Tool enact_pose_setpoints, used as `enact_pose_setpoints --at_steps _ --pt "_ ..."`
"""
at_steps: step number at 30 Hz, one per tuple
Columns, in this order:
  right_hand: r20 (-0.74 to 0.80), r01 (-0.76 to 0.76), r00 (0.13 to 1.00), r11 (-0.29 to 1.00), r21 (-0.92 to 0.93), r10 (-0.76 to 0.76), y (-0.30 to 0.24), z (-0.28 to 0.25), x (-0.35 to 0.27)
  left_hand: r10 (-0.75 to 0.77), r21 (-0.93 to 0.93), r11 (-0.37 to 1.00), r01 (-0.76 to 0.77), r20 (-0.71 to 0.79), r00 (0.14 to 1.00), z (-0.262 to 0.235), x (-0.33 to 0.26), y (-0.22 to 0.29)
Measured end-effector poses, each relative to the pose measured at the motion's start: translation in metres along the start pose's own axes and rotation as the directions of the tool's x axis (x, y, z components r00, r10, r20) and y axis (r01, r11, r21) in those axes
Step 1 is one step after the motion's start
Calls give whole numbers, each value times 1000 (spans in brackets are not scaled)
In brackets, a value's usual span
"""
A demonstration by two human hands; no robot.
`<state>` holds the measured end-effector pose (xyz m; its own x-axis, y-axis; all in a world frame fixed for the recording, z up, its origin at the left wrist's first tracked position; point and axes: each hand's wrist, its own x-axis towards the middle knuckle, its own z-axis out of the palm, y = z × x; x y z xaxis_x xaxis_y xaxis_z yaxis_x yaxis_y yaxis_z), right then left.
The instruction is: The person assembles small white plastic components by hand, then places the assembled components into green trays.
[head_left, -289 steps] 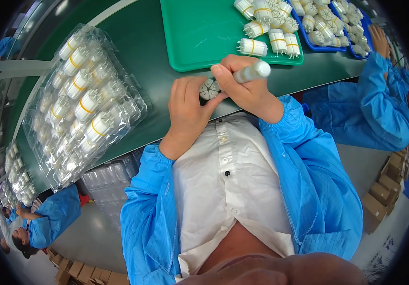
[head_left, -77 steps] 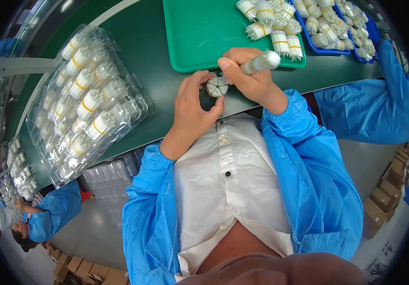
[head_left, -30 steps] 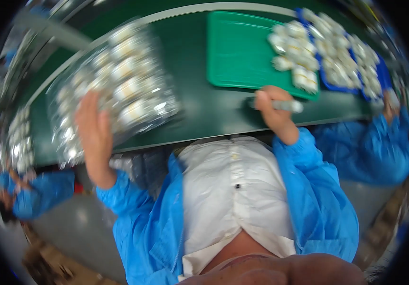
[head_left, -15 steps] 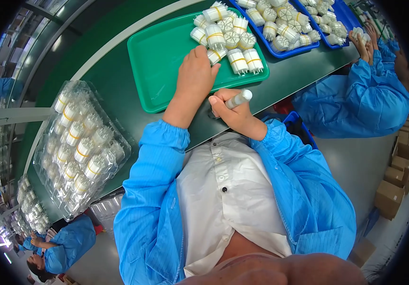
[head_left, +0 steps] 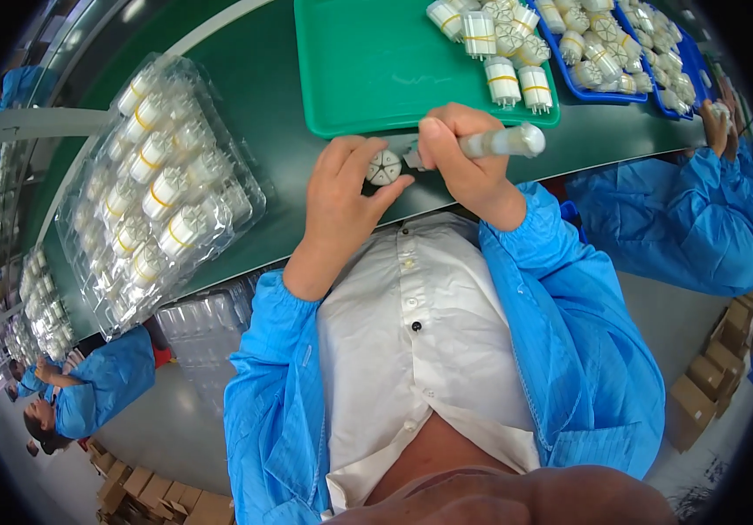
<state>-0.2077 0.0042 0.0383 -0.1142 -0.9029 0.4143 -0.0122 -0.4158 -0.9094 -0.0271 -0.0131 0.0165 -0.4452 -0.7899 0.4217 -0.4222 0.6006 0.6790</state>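
Note:
My left hand (head_left: 338, 197) grips a white cylindrical part (head_left: 385, 168) between thumb and fingers, above the table just in front of the green tray (head_left: 376, 83). Its round end, divided into wedge-like segments, faces up. In my right hand (head_left: 472, 166) is a tool with a thick whitish handle (head_left: 507, 142), closed in the fist. The tool's flat grey end points left and comes close to the part; I cannot tell whether they touch. Several similar white parts with yellow bands (head_left: 502, 83) lie at the tray's right side.
Clear plastic blister trays (head_left: 162, 188) full of banded parts stand on the table (head_left: 276, 229) at the left. Blue trays (head_left: 599, 94) with more parts sit at the far right. A person in a blue coat (head_left: 665, 219) works on my right, another (head_left: 109, 385) at the lower left.
My left hand has drawn back from the parts in the green tray and now holds one beside the tool. The right hand has moved slightly right and up. The whole view has shifted.

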Motion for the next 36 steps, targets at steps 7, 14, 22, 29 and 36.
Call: enact_pose_setpoints --at_steps 7,14,22,29,36 --pt "130 53 991 988 -144 -34 7 13 11 60 -41 997 -63 -74 995 6 -1 -14" --pt "98 -7 995 985 -171 24 10 10 16 79 -27 996 -82 -86 993 5 -1 -16" --pt "184 260 963 873 -413 -200 13 19 17 -12 -27 1000 10 -78 997 7 -3 -10" --pt "105 -3 994 994 -106 15 2 8 19 -34 -120 993 22 -101 994 7 -11 -14" --pt "161 103 985 966 -239 -65 17 14 24 -75 -177 982 59 -88 993 8 -10 -11"
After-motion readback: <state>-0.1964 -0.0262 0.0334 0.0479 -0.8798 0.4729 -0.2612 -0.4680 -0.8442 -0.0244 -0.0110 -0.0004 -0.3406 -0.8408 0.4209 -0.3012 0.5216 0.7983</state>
